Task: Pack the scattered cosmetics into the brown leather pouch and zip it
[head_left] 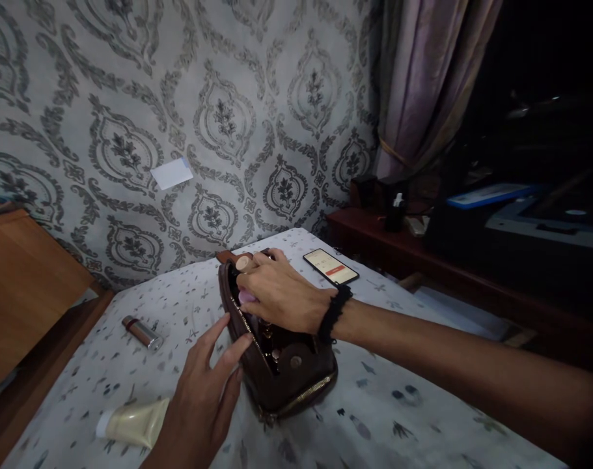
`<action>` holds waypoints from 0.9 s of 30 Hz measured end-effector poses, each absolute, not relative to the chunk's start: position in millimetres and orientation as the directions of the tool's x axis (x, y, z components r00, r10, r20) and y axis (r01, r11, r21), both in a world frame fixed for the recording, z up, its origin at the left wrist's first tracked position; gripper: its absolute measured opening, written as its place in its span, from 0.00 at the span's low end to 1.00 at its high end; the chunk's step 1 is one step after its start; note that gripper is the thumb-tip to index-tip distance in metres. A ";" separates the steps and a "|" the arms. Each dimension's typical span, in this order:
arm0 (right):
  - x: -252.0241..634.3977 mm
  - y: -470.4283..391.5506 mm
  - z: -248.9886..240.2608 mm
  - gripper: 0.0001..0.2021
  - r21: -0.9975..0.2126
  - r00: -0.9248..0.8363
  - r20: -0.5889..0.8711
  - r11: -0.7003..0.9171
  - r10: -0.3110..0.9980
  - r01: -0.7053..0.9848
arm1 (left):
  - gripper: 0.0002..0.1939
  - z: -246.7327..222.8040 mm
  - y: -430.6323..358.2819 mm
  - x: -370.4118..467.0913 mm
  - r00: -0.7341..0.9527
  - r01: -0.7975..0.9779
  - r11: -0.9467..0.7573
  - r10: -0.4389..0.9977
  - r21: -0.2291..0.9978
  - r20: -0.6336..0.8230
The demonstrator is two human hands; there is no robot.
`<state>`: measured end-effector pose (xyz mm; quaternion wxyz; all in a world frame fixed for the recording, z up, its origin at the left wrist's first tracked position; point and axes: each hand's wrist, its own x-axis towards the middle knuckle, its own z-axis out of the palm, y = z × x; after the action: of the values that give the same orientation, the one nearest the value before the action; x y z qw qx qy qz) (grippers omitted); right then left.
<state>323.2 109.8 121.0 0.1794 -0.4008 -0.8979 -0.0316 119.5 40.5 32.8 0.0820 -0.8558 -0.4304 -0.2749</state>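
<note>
A dark brown zip bag (296, 384) lies unzipped on the patterned white cloth, small items showing inside. My right hand (281, 290), with a black band on the wrist, reaches into its mouth. Its fingers are curled beside a lavender item (247, 297) and a beige round-capped item (244, 264); the fingertips are partly hidden, so what they grip is unclear. At the bag's near left edge, my left hand (206, 384) has its fingers apart, fingertips touching the zip rim. Left of that hand lie a pale yellow tube (133, 423) with a white cap and a brown-and-silver cylinder (142, 332).
A phone (331, 266) with a lit screen lies beyond my right wrist. Patterned wallpaper (222, 117) rises behind the cloth-covered surface. To the right stands a dark red-brown ledge (374, 234) with a small dropper bottle (396, 212). A wooden panel (27, 286) borders the left.
</note>
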 end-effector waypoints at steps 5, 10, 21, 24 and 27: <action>324.7 115.7 113.2 0.05 -0.013 -0.669 0.340 0.715 0.661 0.699 | 0.22 31.7 40.8 120.3 0.467 0.791 -0.603 0.707 0.107 0.530; 323.0 118.9 114.5 0.04 0.040 -0.715 0.278 0.736 0.642 0.676 | 0.23 31.6 42.3 118.1 0.486 0.778 -0.620 0.693 0.097 0.533; 334.2 110.4 121.7 0.08 0.021 -0.696 0.354 0.739 0.625 0.674 | 0.24 31.9 45.4 114.6 0.529 0.764 -0.644 0.666 0.046 0.525; 340.0 101.5 126.4 0.10 -0.030 -0.644 0.435 0.725 0.629 0.688 | 0.25 32.0 44.4 115.7 0.534 0.770 -0.638 0.669 0.030 0.518; 345.4 82.4 129.1 0.09 -0.182 -0.542 0.565 0.734 0.622 0.654 | 0.25 29.2 42.7 116.2 0.510 0.786 -0.618 0.681 0.038 0.525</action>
<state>345.4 82.4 129.1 0.3114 -0.3635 -0.8776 -0.0252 116.2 42.7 29.2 0.1027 -0.8628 -0.4250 -0.2537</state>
